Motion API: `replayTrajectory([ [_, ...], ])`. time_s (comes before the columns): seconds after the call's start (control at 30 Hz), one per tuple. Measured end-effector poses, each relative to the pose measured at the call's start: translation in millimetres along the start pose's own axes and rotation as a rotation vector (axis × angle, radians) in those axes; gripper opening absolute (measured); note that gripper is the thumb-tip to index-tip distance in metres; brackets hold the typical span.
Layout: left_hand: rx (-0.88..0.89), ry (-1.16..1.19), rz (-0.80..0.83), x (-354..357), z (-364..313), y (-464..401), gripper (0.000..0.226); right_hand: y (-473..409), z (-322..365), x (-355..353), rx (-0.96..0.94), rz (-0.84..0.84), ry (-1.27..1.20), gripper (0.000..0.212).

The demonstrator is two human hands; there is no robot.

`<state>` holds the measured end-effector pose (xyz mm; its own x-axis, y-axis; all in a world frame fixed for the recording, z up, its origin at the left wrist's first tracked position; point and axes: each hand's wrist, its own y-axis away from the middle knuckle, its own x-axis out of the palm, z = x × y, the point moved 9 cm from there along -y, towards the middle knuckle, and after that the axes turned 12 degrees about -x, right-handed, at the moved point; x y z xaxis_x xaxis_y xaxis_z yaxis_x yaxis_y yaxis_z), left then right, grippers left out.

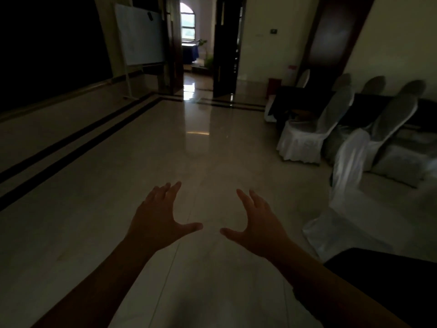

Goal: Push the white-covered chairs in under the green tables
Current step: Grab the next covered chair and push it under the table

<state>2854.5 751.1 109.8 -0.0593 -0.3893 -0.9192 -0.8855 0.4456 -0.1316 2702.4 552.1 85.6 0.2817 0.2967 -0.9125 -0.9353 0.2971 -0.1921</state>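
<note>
Chairs in white covers stand along the right side of the dim room: the nearest [347,190] is blurred and set apart from the tables, with its back toward the open floor; two more [305,136] [392,129] sit just beside a dark-draped table [369,102], whose colour cannot be made out in this light. Further chair backs [376,85] show behind the table, partly hidden by it. A second dark table corner [387,259] is cut off at the lower right edge. Both hands are empty and spread wide, fingers splayed, over the bare polished floor [165,150]: left hand [156,221], right hand [260,223], thumbs pointing at each other but apart, well clear of any chair. Beyond, a whiteboard [139,34] leans at the left wall near an open doorway [197,43]; no writing on it is readable
</note>
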Motion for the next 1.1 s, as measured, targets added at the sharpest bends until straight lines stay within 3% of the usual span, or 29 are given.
replayTrajectory([
  [0.37, 0.377, 0.094, 0.142, 60, -121, -307, 0.127, -204, -133, -37, 0.368, -0.163, 0.06, 0.112],
  [0.7, 0.597, 0.149, 0.226, 187, -304, -536, 0.127, -355, -360, -48, 0.577, -0.244, 0.059, 0.11],
  [1.1, 0.798, 0.129, 0.363, 334, -562, -768, 0.124, -495, -617, -144, 0.792, -0.304, 0.147, 0.109],
])
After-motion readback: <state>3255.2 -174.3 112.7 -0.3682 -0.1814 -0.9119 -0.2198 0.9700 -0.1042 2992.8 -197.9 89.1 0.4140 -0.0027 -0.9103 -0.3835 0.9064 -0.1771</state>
